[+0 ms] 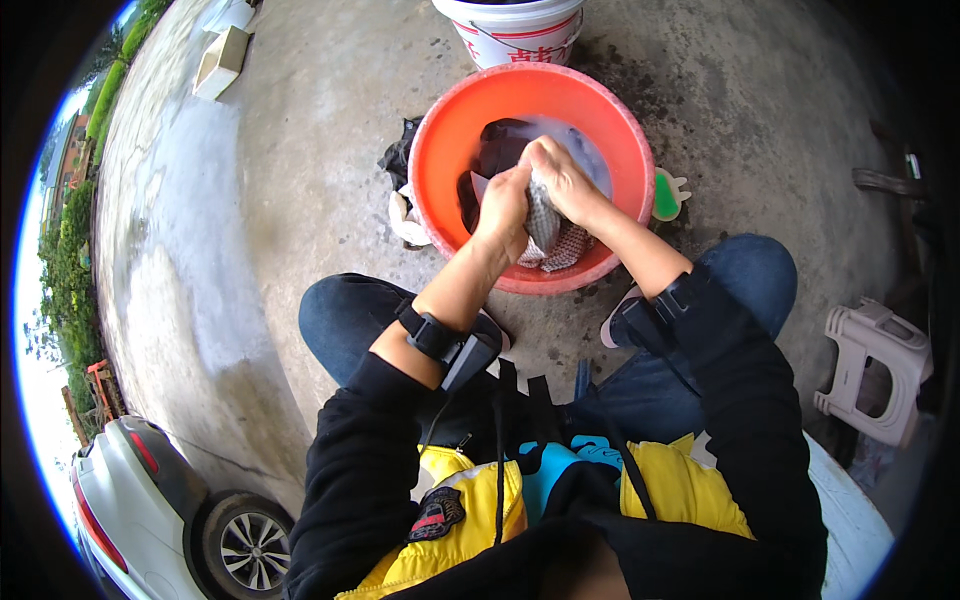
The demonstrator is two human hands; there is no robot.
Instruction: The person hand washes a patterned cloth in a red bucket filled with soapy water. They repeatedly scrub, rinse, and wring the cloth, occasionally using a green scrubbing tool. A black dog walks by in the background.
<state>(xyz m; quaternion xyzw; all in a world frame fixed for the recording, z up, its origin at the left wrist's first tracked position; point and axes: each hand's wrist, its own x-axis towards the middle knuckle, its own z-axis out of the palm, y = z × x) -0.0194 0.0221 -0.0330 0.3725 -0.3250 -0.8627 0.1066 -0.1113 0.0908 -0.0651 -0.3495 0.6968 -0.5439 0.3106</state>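
Observation:
Over an orange-red plastic basin (pixel 439 157) my left hand (pixel 504 202) and my right hand (pixel 561 180) grip one grey patterned cloth (pixel 541 217) between them. The fists are close together at its upper end, and its lower part hangs into the basin. A red-and-white checked part (pixel 566 251) lies below it; I cannot tell whether it belongs to the same cloth. Dark wet clothing (pixel 501 154) lies in the basin beyond my hands. Cloudy, soapy water (pixel 592 154) shows at the right inside.
A white bucket (pixel 517 34) with red print stands behind the basin. Dark fabric (pixel 397 154) and white fabric (pixel 405 217) lie on the concrete at left. A green-and-white brush or scrubber (pixel 667 195) touches the right side. A plastic stool (pixel 874 367) and a parked car (pixel 142 502) stand farther out.

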